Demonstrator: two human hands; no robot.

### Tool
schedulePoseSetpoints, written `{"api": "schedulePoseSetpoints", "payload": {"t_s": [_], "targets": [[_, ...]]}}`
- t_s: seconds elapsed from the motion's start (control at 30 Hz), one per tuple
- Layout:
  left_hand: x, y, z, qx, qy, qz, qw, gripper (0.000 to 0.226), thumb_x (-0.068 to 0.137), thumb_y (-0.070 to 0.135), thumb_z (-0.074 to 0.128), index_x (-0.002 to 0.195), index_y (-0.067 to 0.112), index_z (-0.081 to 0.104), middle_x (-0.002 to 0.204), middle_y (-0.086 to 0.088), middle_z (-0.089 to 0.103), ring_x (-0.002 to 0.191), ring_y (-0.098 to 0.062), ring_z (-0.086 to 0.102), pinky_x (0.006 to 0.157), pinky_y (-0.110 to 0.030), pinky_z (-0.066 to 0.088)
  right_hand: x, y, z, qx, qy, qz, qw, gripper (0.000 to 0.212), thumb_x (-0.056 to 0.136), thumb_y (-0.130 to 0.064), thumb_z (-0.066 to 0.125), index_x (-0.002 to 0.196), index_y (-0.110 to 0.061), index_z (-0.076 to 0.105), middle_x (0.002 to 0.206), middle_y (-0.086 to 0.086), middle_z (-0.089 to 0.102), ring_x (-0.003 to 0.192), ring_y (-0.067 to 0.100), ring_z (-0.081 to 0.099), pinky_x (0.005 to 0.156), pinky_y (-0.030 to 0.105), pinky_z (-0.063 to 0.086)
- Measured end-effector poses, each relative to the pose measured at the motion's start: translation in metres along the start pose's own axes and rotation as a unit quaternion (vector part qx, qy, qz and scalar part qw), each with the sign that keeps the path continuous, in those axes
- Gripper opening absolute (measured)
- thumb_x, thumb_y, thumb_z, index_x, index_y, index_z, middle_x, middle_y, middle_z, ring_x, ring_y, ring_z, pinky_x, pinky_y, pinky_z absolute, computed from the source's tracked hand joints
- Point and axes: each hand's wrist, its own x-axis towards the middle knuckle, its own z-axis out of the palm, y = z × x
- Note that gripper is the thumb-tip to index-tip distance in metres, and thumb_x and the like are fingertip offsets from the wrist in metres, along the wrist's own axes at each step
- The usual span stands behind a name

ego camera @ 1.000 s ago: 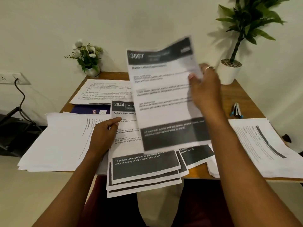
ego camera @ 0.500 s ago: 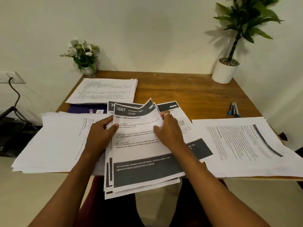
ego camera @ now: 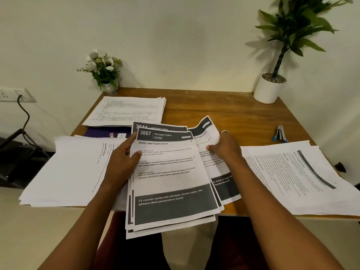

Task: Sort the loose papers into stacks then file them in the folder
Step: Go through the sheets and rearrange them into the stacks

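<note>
Brown wooden worktop (ego camera: pixel 224 114) carries four piles. A broad pile of white sheets lies left (ego camera: pixel 74 168), and a broad pile of printed sheets with a curved dark stripe lies right (ego camera: pixel 302 178). The centre stack of dark-banded sheets (ego camera: pixel 171 182), topped "3667", overhangs the near edge. A stack of tabled forms (ego camera: pixel 128 111) sits at the back, on the dark blue folder (ego camera: pixel 105 131), which is mostly covered. One loose dark-banded sheet (ego camera: pixel 206 129) lies askew, half tucked under the centre stack's right side, its far corner curling up. Left hand (ego camera: pixel 120 160) lies released along the stack's left edge, thumb on the top sheet, steadying it. Right hand (ego camera: pixel 226 149) rests on the askew sheet; whether it pinches or only presses, cannot tell. Judgement: sorting step, filing not begun. To do it well, hold the stack firm with the left hand. Lift the stray sheet clear rather than drag it, so the sheets above do not skew. Square edges before adding.
</note>
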Motion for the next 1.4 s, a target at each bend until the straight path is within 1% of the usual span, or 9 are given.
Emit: {"api": "schedulePoseSetpoints", "payload": {"t_s": [0.13, 0.37, 0.5, 0.63, 0.8, 1.0, 1.2, 1.3, 1.4], "targets": [[0.001, -0.001, -0.001, 0.002, -0.001, -0.002, 1.0, 0.064, 0.1, 0.017, 0.063, 0.154, 0.042, 0.039, 0.141, 0.009, 0.061, 0.116, -0.018, 0.068, 0.087, -0.041, 0.062, 0.0, -0.001, -0.013, 0.015, 0.006, -0.018, 1.0, 0.034, 0.085, -0.032, 0.083, 0.106, -0.016, 0.062, 0.119, 0.006, 0.071, 0.099, 0.028, 0.07, 0.056, 0.025, 0.043], [0.001, -0.001, 0.001, 0.013, -0.004, -0.005, 1.0, 0.07, 0.101, 0.018, 0.062, 0.156, 0.046, 0.029, 0.144, 0.007, 0.059, 0.118, -0.021, 0.067, 0.091, -0.047, 0.06, -0.02, -0.018, -0.076, 0.107, 0.153, -0.064, 0.98, 0.034, 0.094, -0.033, 0.073, 0.119, -0.014, 0.062, 0.119, 0.008, 0.07, 0.08, 0.018, 0.066, 0.054, 0.024, 0.048], [0.001, -0.001, 0.0, 0.009, -0.006, -0.007, 1.0, 0.071, 0.101, 0.017, 0.062, 0.158, 0.043, 0.028, 0.145, 0.006, 0.058, 0.12, -0.022, 0.066, 0.092, -0.049, 0.06, -0.031, -0.034, -0.121, 0.116, 0.285, -0.113, 0.945, 0.028, 0.097, -0.035, 0.069, 0.115, -0.016, 0.063, 0.114, 0.007, 0.071, 0.084, 0.02, 0.068, 0.061, 0.027, 0.052], [0.001, -0.002, 0.0, 0.016, -0.005, -0.002, 1.0, 0.07, 0.101, 0.018, 0.062, 0.157, 0.044, 0.029, 0.145, 0.006, 0.058, 0.118, -0.02, 0.067, 0.089, -0.041, 0.061, -0.041, -0.045, -0.157, 0.163, 0.407, -0.126, 0.89, 0.027, 0.097, -0.038, 0.068, 0.113, -0.017, 0.06, 0.111, -0.004, 0.068, 0.078, 0.0, 0.059, 0.05, 0.006, 0.039], [0.003, -0.005, 0.0, 0.024, -0.005, 0.004, 1.0, 0.066, 0.101, 0.02, 0.062, 0.153, 0.048, 0.034, 0.142, 0.009, 0.06, 0.114, -0.016, 0.068, 0.087, -0.039, 0.062, -0.041, -0.053, -0.138, 0.334, 0.205, -0.119, 0.912, 0.019, 0.094, -0.027, 0.073, 0.11, -0.02, 0.065, 0.1, -0.011, 0.073, 0.075, -0.003, 0.072, 0.054, 0.009, 0.052], [0.0, 0.0, 0.0, 0.037, -0.001, 0.013, 0.999, 0.073, 0.101, 0.019, 0.063, 0.154, 0.053, 0.025, 0.13, 0.022, 0.061, 0.101, 0.0, 0.07, 0.07, -0.015, 0.058, -0.043, -0.04, -0.011, 0.287, -0.041, -0.027, 0.957, 0.02, 0.092, -0.025, 0.076, 0.106, -0.021, 0.063, 0.11, -0.001, 0.074, 0.087, 0.013, 0.072, 0.066, 0.028, 0.058], [0.003, 0.003, 0.002, 0.036, 0.02, 0.0, 0.999, 0.061, 0.106, 0.034, 0.052, 0.16, 0.038, 0.024, 0.135, 0.015, 0.062, 0.113, -0.007, 0.065, 0.09, -0.026, 0.057, -0.051, -0.023, 0.051, 0.237, -0.004, -0.04, 0.971, 0.049, 0.09, -0.03, 0.079, 0.13, -0.016, 0.056, 0.129, 0.002, 0.069, 0.099, 0.017, 0.07, 0.056, 0.013, 0.05], [0.003, 0.002, 0.003, 0.019, 0.022, -0.009, 1.0, 0.078, 0.098, 0.05, 0.059, 0.162, 0.034, 0.017, 0.115, 0.029, 0.066, 0.099, 0.001, 0.07, 0.085, -0.025, 0.059, -0.055, -0.022, 0.059, 0.21, 0.03, -0.072, 0.975, 0.048, 0.089, -0.035, 0.079, 0.127, -0.017, 0.056, 0.129, 0.003, 0.069, 0.104, 0.021, 0.072, 0.066, 0.022, 0.058], [0.005, 0.0, 0.005, 0.035, -0.004, -0.029, 0.999, 0.095, 0.091, 0.046, 0.073, 0.162, 0.035, 0.011, 0.138, 0.024, 0.046, 0.109, 0.0, 0.058, 0.089, -0.026, 0.051, -0.062, -0.019, 0.067, 0.178, 0.044, -0.117, 0.976, 0.049, 0.088, -0.043, 0.078, 0.126, -0.021, 0.057, 0.127, -0.002, 0.071, 0.101, 0.019, 0.072, 0.059, 0.013, 0.047]]}}
